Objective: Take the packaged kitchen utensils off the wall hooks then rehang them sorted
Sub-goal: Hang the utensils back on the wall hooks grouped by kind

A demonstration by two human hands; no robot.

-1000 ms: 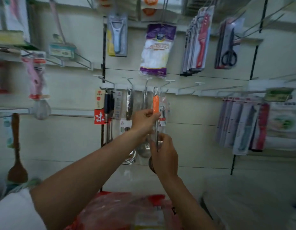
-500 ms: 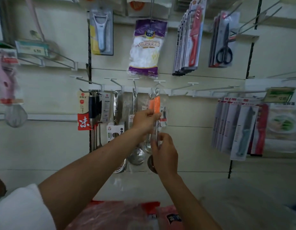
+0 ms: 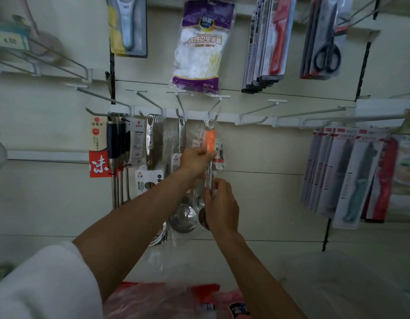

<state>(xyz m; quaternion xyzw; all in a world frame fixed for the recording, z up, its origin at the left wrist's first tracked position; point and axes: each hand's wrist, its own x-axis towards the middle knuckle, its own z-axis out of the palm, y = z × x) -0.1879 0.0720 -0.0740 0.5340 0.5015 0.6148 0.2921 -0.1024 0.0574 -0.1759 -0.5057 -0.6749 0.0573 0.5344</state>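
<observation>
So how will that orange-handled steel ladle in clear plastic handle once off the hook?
Probably stiff: the orange-handled steel ladle has a metal shaft. Its bowl hangs lowest, so it likely swings under the left hand. The glossy sleeve looks slippery; the right hand grips lower down.

orange ladle tag (image 3: 210, 140) | purple-white glove pack (image 3: 200, 46) | red knife (image 3: 278, 40)

Orange-tagged ladle (image 3: 210, 140): steel, in a clear sleeve with an orange card near the top. It hangs upright by its handle loop on a white wall hook (image 3: 220, 96). The left hand (image 3: 196, 161) pinches it at the card and the right hand (image 3: 222, 206) grips the shaft lower down. The bowl is mostly hidden.
Neighbouring ladle (image 3: 182, 217): steel, on the next hook left, bowl down.
Flat steel utensils (image 3: 153, 139): bunched on one hook further left, carded.
Dark-handled utensils (image 3: 114, 143): on the leftmost hook of the row, beside a red-and-white card.
</observation>
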